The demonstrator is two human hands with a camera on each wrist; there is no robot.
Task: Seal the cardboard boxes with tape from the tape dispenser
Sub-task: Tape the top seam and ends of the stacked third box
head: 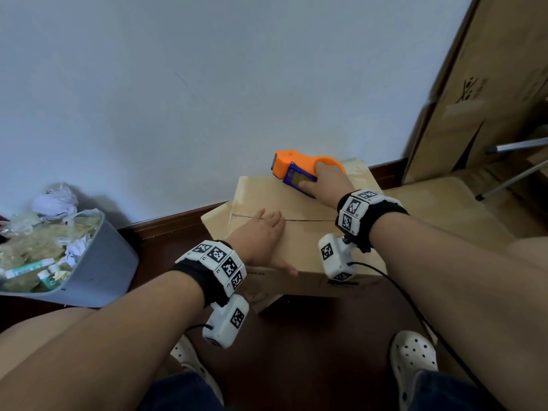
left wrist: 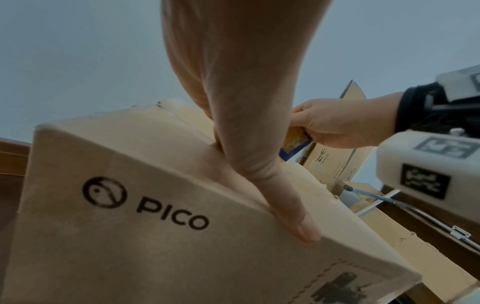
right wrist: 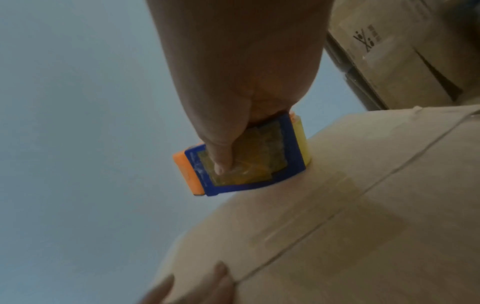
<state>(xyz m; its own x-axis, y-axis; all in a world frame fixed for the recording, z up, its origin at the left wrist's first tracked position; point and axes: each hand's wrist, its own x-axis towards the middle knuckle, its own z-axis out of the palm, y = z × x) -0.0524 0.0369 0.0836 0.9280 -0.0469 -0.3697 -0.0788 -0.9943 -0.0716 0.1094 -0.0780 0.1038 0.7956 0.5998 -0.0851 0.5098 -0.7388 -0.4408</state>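
Seam: running left-right across brown cardboard box (head: 299, 232), seemingly untaped.
Right hand (head: 329, 180): gripping orange-and-blue plastic tape dispenser (head: 296, 167) at far edge.
Left hand (head: 261, 235): pressing flat on seam's left end, holding nothing.

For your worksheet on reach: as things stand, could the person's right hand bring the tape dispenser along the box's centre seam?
Probably yes. The right hand grips the tape dispenser on the box top, and the seam lies bare up to the left hand, which presses flat over its left part.
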